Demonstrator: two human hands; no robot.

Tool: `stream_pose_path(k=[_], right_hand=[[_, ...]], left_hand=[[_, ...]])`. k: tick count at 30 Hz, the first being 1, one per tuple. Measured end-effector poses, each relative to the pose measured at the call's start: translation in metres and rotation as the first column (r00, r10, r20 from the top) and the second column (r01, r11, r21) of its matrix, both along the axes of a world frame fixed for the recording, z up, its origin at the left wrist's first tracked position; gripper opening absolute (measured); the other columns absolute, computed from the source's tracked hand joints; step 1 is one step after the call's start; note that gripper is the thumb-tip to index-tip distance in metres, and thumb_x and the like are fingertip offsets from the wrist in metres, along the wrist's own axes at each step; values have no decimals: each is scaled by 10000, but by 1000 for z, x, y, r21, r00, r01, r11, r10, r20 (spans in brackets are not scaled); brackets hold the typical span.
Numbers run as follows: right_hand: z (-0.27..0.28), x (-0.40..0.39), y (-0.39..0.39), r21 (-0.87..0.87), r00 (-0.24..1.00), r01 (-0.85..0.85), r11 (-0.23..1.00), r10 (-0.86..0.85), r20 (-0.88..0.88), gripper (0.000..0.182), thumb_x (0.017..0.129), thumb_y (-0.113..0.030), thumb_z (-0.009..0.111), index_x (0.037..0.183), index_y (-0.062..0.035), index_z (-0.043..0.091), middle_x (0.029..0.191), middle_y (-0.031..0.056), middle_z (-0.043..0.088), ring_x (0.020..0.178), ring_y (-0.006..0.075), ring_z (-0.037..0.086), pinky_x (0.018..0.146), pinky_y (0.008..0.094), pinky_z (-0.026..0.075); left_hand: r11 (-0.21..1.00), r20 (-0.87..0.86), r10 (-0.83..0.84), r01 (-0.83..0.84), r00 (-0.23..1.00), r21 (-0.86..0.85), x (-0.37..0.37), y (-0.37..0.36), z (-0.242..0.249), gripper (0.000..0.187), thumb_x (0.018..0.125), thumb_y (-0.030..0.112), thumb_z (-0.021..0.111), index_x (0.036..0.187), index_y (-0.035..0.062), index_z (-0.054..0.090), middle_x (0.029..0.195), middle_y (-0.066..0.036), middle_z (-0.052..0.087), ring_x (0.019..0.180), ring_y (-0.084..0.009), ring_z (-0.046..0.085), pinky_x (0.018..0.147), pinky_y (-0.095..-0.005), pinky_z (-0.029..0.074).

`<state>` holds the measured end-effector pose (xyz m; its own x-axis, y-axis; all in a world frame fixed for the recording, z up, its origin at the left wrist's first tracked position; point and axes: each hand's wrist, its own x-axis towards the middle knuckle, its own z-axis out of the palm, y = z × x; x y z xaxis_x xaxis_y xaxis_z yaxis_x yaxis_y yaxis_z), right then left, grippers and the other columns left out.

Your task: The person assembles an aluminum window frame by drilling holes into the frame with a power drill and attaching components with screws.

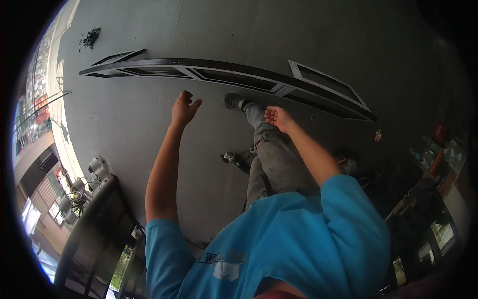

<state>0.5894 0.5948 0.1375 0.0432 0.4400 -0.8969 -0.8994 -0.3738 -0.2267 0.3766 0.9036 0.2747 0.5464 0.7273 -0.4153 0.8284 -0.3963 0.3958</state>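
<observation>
My left hand point(185, 107) is held out over the grey floor with its thumb apart and its fingers loosely bent, holding nothing. Above my leg, my right hand point(279, 118) has its fingers stretched out and its palm bare. Just beyond both hands lies a long dark metal frame point(234, 79) with crossbars and light-coloured edges. It touches neither hand. Shorter frame pieces stick out past its far side, one at the left and a pale-edged one point(326, 79) at the right.
A power tool that looks like an angle grinder point(229, 157) lies on the floor by my legs. At the far left is a heap of dark strips point(90, 37). A small tan bundle point(378, 135) lies at right. Potted plants point(79, 194) and a railing point(42, 107) are at left.
</observation>
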Motion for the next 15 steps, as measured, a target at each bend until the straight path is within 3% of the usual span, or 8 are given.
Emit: stream_pose_path(k=[4,6,9,11,12,14,15], right_hand=[[-72,-56,79,-108,972,203,973,-214,-98,314,936,-265,446,1129,-43,556,1059,103,631,986,235,613,876,389,501],[-112,-74,127,-122,946,267,956,-284,-156,309,948,-274,431,1114,-42,550,1071,101,627,996,247,606,875,401,501],[-189,-108,173,-170,935,301,939,-325,-143,315,951,-278,436,1133,-43,540,1081,104,625,998,248,607,881,406,502],[-234,-119,198,-170,861,465,869,-489,-144,296,950,-271,446,1117,-47,541,1092,104,616,1008,249,602,891,407,499],[-258,-121,211,-181,863,459,870,-485,-144,296,950,-271,446,1117,-47,541,1092,104,616,1008,249,602,891,407,499],[-302,-132,228,-228,674,670,706,-708,-211,322,959,-341,483,1130,-72,529,1025,81,611,915,231,613,855,379,518],[-308,-125,244,-184,645,707,683,-729,-230,312,961,-348,503,1143,-96,532,1025,68,609,888,198,615,848,356,517]], left_hand=[[982,17,-186,187,982,-32,54,83,-25,468,778,394,718,1036,37,562,985,-152,650,917,-292,641,771,-399,506],[947,87,-305,312,948,-79,85,116,-51,450,782,383,728,1037,48,569,979,-127,643,917,-276,634,766,-393,501],[911,55,-400,404,915,-81,111,151,-112,479,796,436,707,1056,54,577,1000,-116,636,955,-273,618,824,-426,472],[877,-35,-480,480,877,-3,119,170,-161,599,826,532,632,1176,52,560,1140,-145,603,1147,-304,542,1006,-476,367],[880,-35,-475,475,879,-14,116,179,-188,599,826,532,632,1176,52,560,1140,-145,603,1147,-304,542,1006,-476,367],[699,-58,-687,680,724,221,101,186,-233,748,848,620,528,1306,30,487,1297,-184,520,1323,-341,385,1131,-523,176],[682,-91,-717,723,691,113,95,188,-245,828,862,655,463,1391,22,401,1391,-192,442,1403,-352,255,1163,-526,69]])
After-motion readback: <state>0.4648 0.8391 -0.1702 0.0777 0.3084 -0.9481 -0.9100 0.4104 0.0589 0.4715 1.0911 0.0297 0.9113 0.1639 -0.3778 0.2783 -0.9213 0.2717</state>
